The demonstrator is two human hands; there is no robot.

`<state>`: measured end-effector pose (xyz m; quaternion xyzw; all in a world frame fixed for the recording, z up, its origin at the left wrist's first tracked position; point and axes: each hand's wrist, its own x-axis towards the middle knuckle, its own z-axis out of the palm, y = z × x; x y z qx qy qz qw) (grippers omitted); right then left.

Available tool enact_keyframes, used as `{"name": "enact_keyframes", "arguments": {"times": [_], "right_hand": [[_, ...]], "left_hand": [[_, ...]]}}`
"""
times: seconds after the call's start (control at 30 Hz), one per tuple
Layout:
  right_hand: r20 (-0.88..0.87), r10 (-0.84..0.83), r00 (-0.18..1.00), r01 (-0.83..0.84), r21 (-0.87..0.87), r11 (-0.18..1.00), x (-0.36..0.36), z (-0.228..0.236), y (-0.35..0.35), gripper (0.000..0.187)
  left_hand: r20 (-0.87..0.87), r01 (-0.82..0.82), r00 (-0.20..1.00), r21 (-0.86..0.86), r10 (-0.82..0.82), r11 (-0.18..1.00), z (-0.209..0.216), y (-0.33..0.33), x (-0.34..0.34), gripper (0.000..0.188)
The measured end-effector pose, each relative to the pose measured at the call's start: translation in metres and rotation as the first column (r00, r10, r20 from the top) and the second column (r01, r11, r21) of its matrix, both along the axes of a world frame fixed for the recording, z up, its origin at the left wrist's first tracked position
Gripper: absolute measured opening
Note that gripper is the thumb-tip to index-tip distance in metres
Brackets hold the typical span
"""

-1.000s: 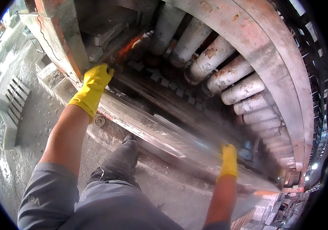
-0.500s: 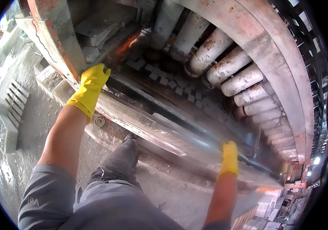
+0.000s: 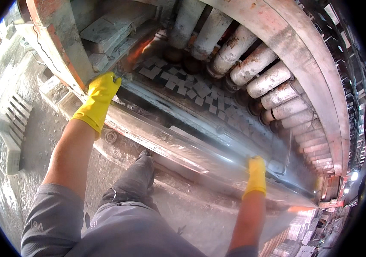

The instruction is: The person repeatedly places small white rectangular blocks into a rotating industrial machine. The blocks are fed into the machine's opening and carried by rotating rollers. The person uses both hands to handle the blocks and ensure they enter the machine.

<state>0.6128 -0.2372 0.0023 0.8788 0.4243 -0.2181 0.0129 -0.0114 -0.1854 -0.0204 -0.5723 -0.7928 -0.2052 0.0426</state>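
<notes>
Both my hands wear yellow rubber gloves. My left hand [image 3: 101,92] is curled at the left end of a long clear plastic panel [image 3: 187,147] along the front of a machine; its fingertips are partly hidden. Farther right, my right hand [image 3: 256,173] is closed over the upper edge of the same panel, its fingers mostly turned away from view. Behind the panel runs a pale metal rail [image 3: 165,107]. Beyond that, many small grey rectangular tiles [image 3: 198,88] lie loosely on a dark bed, under a row of upright whitish cylinders [image 3: 234,49].
A stained curved beam [image 3: 296,47] arches above the cylinders. At left stand a concrete-coloured post [image 3: 58,38], plastic crates [image 3: 54,88] and a slatted pallet [image 3: 18,113] on the wet floor. Grey slabs [image 3: 108,32] lie stacked on a ledge behind the post.
Haze over the bed has thinned, so more tiles and the rail show clearly. Both hands stay in nearly the same places on the panel.
</notes>
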Motion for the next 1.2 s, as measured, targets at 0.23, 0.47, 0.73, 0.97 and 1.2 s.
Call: {"name": "enact_keyframes", "arguments": {"times": [0.23, 0.47, 0.73, 0.97, 1.2], "right_hand": [[-0.012, -0.023, 1.0, 0.024, 0.027, 0.999, -0.005, -0.002, -0.024, 0.046], [-0.025, -0.051, 0.998, 0.052, 0.056, 0.997, -0.022, 0.008, -0.043, 0.044], [-0.004, -0.043, 0.999, 0.043, 0.14, 0.989, -0.024, 0.005, -0.071, 0.041], [0.019, -0.026, 0.999, 0.02, 0.259, 0.966, -0.024, -0.003, -0.093, 0.041], [0.004, -0.031, 1.0, 0.028, 0.349, 0.937, -0.016, -0.012, -0.096, 0.045]], "left_hand": [[0.002, 0.012, 1.0, 0.01, -0.012, 1.0, -0.007, -0.015, -0.008, 0.037], [-0.003, 0.024, 1.0, 0.047, -0.024, 0.999, -0.018, -0.027, -0.019, 0.034], [0.011, 0.028, 1.0, 0.085, -0.029, 0.996, -0.023, -0.045, -0.021, 0.035], [0.007, 0.01, 1.0, 0.036, -0.011, 0.999, -0.021, -0.062, -0.026, 0.034], [0.008, -0.01, 1.0, 0.031, 0.009, 0.999, -0.018, -0.065, -0.022, 0.033]]}}
